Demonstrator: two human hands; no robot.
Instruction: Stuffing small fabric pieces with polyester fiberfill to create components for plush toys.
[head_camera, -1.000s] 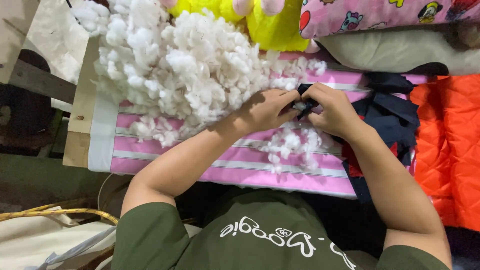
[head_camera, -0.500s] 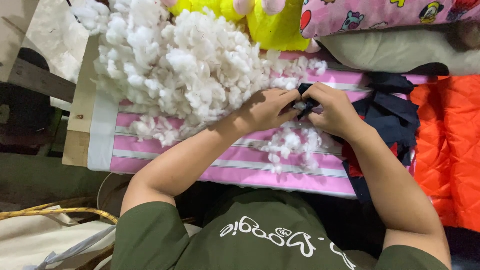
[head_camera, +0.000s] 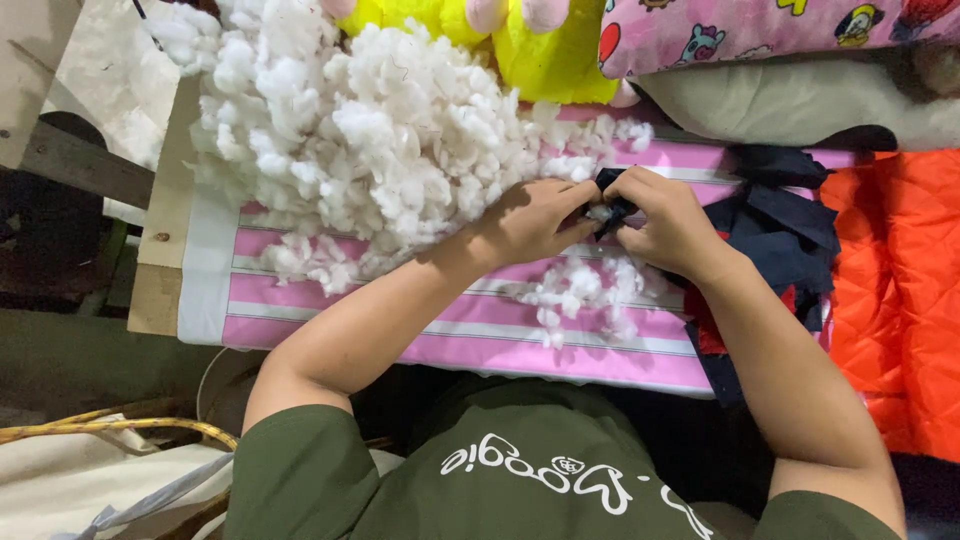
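Desk: While both hands work at its middle, the desk (head_camera: 160, 215) under them shows as a pale wooden top, covered by a pink and white striped cloth (head_camera: 420, 335) that runs out left and right of the hands and hangs toward the person's body.
Stuffing heap: a big mound of white fibre stuffing (head_camera: 370, 140) lies just left of and beyond the left hand, close enough to be pulled from, as I judge it.
Orange quilt: a quilted orange fabric (head_camera: 900, 290) lies well to the right of the right hand, off the striped cloth.
Cushions: beyond the hands lie a yellow plush toy (head_camera: 540, 50), a pink patterned cushion (head_camera: 760, 30) and a grey-beige cushion (head_camera: 800, 100).
Dark fabric: a navy fabric piece (head_camera: 780, 225) trails right from the hands; its near end is gathered between them, likely so the opening stays reachable.
Loose tufts: a small scatter of stuffing tufts (head_camera: 585, 290) sits just below the hands, toward the body.
Left hand: the left hand (head_camera: 535, 215) is curled, fingertips pinching the dark fabric's edge with a white tuft at it.
Right hand: the right hand (head_camera: 665, 220) is closed around the same end, thumb pressed toward the left fingers.
Room: left of the desk the floor looks dim and cluttered, details unclear.
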